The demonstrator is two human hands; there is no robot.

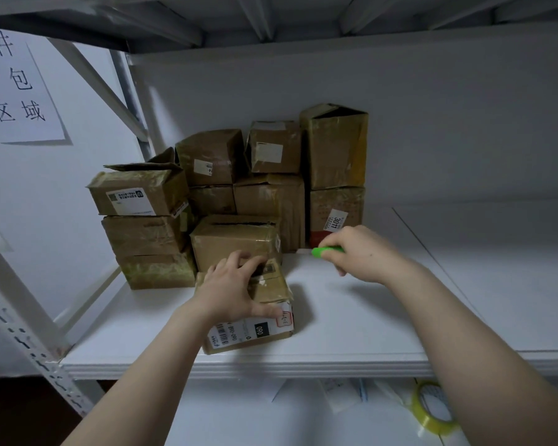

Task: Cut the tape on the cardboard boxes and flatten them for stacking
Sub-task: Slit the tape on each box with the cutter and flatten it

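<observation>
A small taped cardboard box (264, 329) with a white shipping label lies near the front of the white shelf (351, 317). My left hand (229, 291) presses down on its top, fingers spread over the far edge and thumb on the label. My right hand (361, 252) hovers to the right of the box, closed around a green box cutter (326, 251) whose tip points left. Behind them stands a pile of several worn, taped cardboard boxes (239, 194), stacked two and three high against the back wall.
A roll of clear tape (432, 410) lies on the lower shelf at the right, beside some papers (339, 394). A slotted metal upright (29, 342) frames the left. A paper sign (16, 88) hangs on the left wall. White shelf surface stretches to the right.
</observation>
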